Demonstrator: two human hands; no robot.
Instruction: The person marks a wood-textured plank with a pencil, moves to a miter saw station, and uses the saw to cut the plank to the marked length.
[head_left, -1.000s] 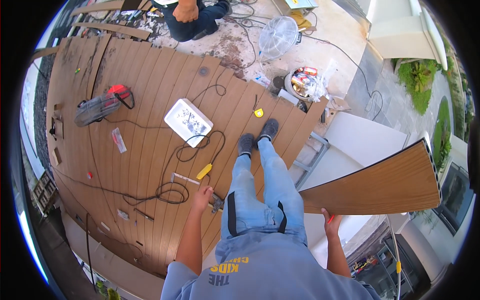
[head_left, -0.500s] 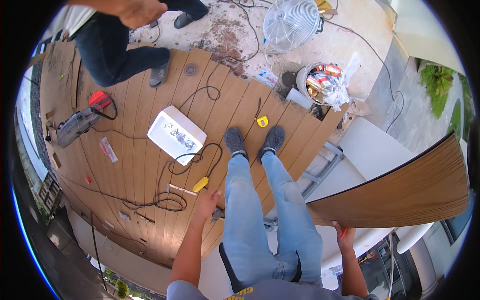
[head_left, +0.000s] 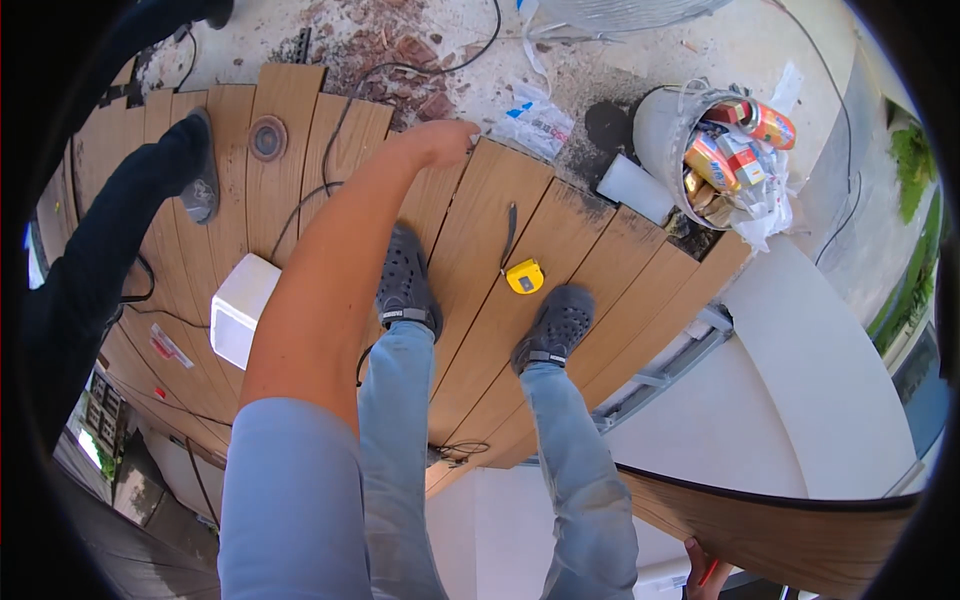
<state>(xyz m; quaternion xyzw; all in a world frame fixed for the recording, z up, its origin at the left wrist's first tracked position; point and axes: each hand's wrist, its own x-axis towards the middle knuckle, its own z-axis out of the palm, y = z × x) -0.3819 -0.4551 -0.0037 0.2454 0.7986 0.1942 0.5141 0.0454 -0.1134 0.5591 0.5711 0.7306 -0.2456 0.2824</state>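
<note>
I stand on the wooden decking (head_left: 560,240) with both shoes pointing toward its ragged outer edge. My left hand (head_left: 447,140) is stretched far out in front of me, closed loosely into a fist on nothing that I can see, hovering near a crumpled plastic bag (head_left: 540,118) on the bare concrete. My right hand (head_left: 703,572) is down at my side, fingers clamped on the lower edge of a long wooden plank (head_left: 800,535) that runs off toward the right, out over the pale curved step.

The plank is the worry. I grip it at one end only, so I judge that its far end could dip or swing and knock the white bucket (head_left: 668,140) full of cans and scraps. With my left arm flung out and my weight forward, I could lose balance. The yellow tape measure (head_left: 524,277) lies just between my shoes, and black cables (head_left: 330,150) trail across the boards, so a step could catch on either. Another person's leg (head_left: 110,250) stands close on my left, within reach of a swinging board.
</note>
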